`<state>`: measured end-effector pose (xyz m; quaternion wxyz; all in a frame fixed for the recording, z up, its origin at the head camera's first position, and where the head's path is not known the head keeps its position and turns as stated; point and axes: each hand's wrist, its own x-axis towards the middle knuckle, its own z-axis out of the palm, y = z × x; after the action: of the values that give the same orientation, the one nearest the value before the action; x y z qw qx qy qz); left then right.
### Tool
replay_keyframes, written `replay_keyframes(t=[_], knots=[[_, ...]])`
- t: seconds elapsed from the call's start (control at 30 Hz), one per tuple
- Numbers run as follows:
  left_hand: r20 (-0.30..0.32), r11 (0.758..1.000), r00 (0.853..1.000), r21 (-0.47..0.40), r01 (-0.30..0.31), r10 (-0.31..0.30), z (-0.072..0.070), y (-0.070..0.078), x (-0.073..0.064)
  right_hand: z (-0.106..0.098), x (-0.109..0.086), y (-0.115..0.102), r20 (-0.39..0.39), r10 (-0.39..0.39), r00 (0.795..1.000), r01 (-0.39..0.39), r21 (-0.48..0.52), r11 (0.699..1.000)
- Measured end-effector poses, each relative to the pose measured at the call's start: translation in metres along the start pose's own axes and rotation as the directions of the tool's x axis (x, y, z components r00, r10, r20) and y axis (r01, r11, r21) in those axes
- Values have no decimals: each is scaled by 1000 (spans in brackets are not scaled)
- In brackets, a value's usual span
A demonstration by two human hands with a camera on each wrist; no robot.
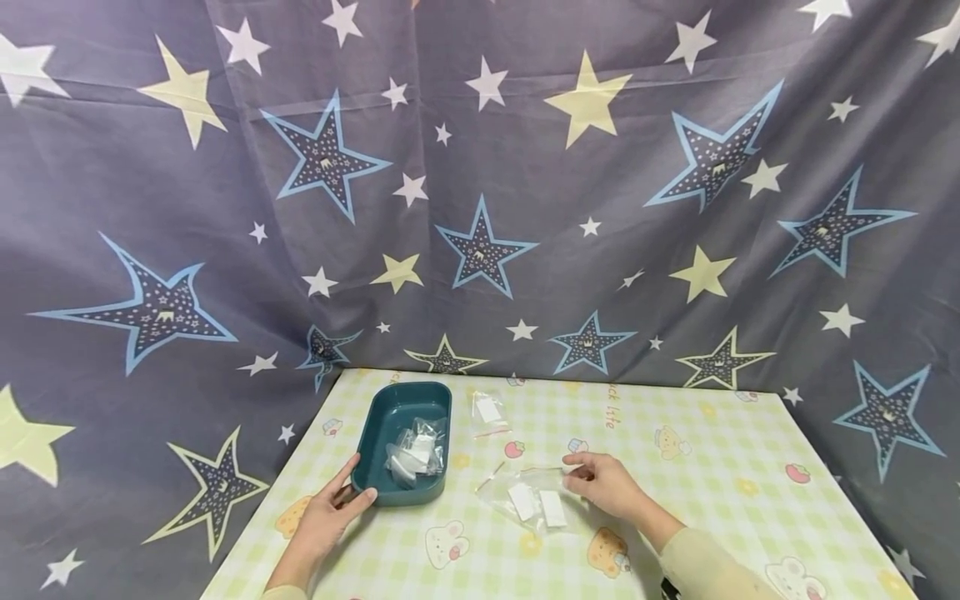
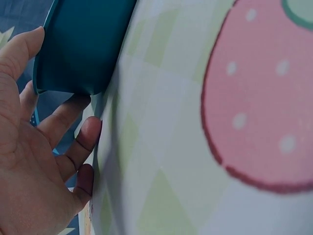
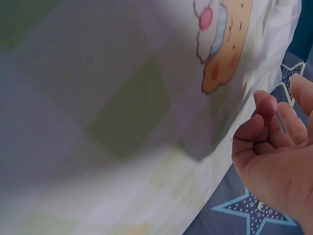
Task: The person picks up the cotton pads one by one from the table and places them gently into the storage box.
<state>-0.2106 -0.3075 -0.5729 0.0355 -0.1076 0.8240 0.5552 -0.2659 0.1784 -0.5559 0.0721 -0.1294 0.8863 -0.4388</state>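
Note:
My left hand (image 1: pixel 327 510) grips the near left corner of a dark teal rectangular box (image 1: pixel 402 497), thumb at the rim and fingers along its outer side. Inside the box lie several clear plastic bags (image 1: pixel 417 450) with white pieces in them. On the table to its right is clear plastic bagging with two white rectangles (image 1: pixel 551 508) showing through. At the upper right edge of this bagging is my right hand (image 1: pixel 609 486). Its thumb stands apart from the loosely bent fingers in the right wrist view, and nothing shows between them.
Another small clear bag (image 1: pixel 490 413) with a white rectangle and a red strip lies farther back, right of the box. The table wears a green and white checked cloth (image 1: pixel 675 417) with cartoon prints. Behind it hangs a grey star-patterned curtain (image 1: pixel 540 192).

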Motion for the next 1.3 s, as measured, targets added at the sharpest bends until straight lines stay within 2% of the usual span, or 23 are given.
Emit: replay_keyframes(t=[0.27,0.4,0.5,0.57,0.83,1.07,1.3], knots=[[-7,1000,1000,-8,-11,11,0,-3,2,7,5,-5,19,-95,995,96,-99,990],[-4,1000,1000,6,2,-2,0,-6,2,6,7,-6,129,-164,978,182,-140,973],[-1,1000,1000,11,4,-4,-1,-6,2,6,7,-7,203,-169,964,203,-161,966],[-1,1000,1000,9,3,-3,-1,-6,2,7,8,-7,225,-166,960,208,-178,962],[2,1000,1000,6,-1,0,0,-4,3,9,11,-6,221,-150,964,205,-250,946],[-2,1000,1000,8,10,-10,0,-3,3,8,12,-5,192,-160,968,204,-238,949],[-6,1000,1000,12,11,-11,1,-2,1,6,11,-2,149,-166,975,201,-269,942]])
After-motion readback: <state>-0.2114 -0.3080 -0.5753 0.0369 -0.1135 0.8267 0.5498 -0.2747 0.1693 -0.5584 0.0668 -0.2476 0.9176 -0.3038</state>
